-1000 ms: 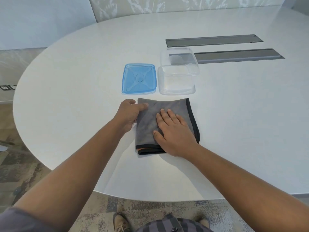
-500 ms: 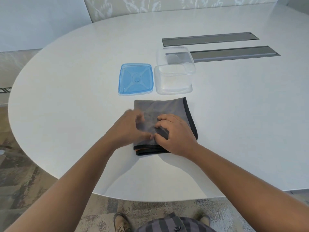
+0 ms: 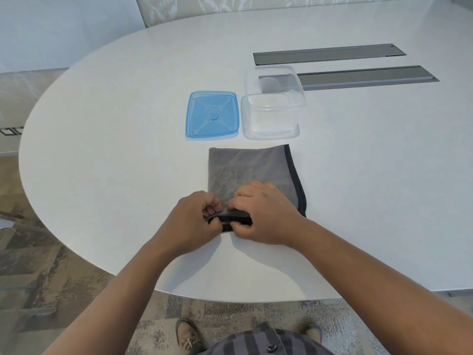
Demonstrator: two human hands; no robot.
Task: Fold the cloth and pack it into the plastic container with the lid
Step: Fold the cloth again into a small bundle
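- Bottom edge: striped shirt (image 3: pixel 258 340) and shoes (image 3: pixel 188 334) cut off by frame; patterned carpet (image 3: pixel 76 278) below the table rim.
- Both forearms reaching in from the bottom corners, elbows out of frame.
- Left hand (image 3: pixel 190 222) curled, thumb and fingers pinching the near black-trimmed edge of the cloth (image 3: pixel 245 170); fingertips partly tucked under the fabric, hard to make out.
- Right hand (image 3: pixel 263 216) curled on the same near edge just beside the left, pinching it; near right corner of the cloth hidden under this hand.
- Cloth grey, folded, flat on the white table (image 3: pixel 115 162), close to the near rim; near edge slightly lifted between the hands. Layer count cannot be told.
- Bare table on both sides of the cloth; narrow gap between its far edge and the items beyond.
- Blue lid (image 3: pixel 212 115) flat on the table, off the container, just left of it.
- Clear plastic container (image 3: pixel 273 108) upright, open, nothing seen inside; walls see-through, rim faint.
- Two grey slot covers (image 3: pixel 358 78) further back, one partly behind the container.
- Far table edge cut off at the right.
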